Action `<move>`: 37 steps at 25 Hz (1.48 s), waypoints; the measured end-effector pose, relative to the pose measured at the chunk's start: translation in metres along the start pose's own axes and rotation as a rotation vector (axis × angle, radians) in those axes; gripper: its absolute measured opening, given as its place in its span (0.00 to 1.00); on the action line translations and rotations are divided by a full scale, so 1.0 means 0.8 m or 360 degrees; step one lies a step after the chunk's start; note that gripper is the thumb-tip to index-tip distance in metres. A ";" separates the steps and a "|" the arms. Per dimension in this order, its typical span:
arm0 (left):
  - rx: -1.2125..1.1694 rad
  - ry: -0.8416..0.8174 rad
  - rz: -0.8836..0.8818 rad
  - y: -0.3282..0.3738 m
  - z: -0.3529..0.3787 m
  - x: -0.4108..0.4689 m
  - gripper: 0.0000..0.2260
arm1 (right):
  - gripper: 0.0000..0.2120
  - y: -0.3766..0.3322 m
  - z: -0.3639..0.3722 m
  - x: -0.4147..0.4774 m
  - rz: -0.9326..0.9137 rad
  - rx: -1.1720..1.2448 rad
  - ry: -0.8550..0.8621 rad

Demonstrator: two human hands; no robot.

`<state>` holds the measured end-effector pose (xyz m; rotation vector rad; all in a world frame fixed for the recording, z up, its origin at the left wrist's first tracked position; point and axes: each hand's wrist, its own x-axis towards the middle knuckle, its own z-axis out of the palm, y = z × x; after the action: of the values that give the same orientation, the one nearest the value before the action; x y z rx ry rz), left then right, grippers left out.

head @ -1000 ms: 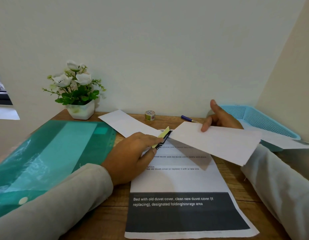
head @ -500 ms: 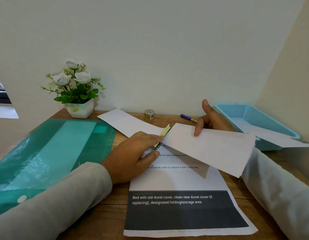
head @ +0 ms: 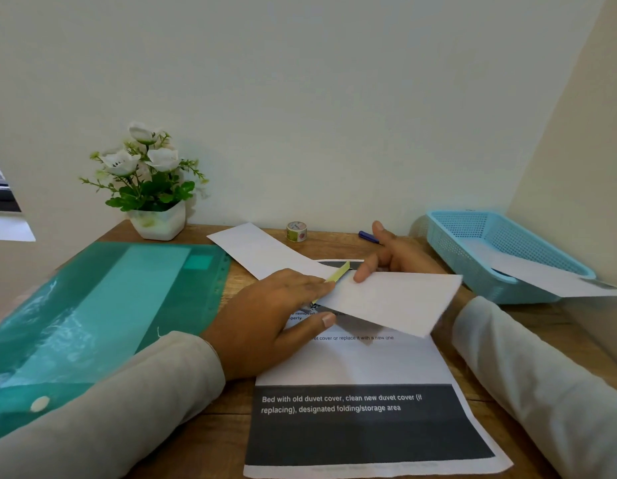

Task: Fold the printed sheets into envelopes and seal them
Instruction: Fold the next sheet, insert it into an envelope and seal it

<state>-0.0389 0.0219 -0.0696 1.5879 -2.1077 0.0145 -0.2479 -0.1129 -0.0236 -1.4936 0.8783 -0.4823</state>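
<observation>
My right hand [head: 392,257] holds a folded white sheet [head: 393,304] by its far edge, a little above the desk. My left hand [head: 276,312] grips a thin yellow-and-black tool [head: 338,274] whose tip meets the left end of that folded sheet. Under both lies a flat printed sheet [head: 362,423] with a dark band and white text. Another folded white sheet [head: 262,252] lies further back. A small roll of sticker tape [head: 296,231] stands near the wall.
A green plastic folder [head: 103,305] covers the desk's left side. A white pot of artificial flowers [head: 151,188] stands at the back left. A blue pen [head: 367,236] lies behind my right hand. A blue mesh basket [head: 487,267] at the right holds a sheet.
My right hand has brought the folded sheet leftward and lower, so its left end now reaches my left hand's fingertips and the tool. My left hand has barely moved.
</observation>
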 end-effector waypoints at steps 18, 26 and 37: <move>0.0087 0.0030 -0.0075 0.004 -0.005 -0.001 0.25 | 0.22 0.010 -0.019 -0.014 -0.0097 -0.0211 -0.0283; 0.0046 -0.0023 -0.0025 0.008 -0.007 0.000 0.30 | 0.14 0.014 -0.007 -0.006 -0.0211 -0.0154 -0.0243; 0.0037 0.0016 -0.0034 0.011 -0.008 0.000 0.30 | 0.16 0.015 -0.002 -0.005 -0.0178 -0.0051 -0.0247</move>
<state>-0.0448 0.0268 -0.0614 1.6207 -2.0899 0.0395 -0.2548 -0.1103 -0.0346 -1.5932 0.6865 -0.4291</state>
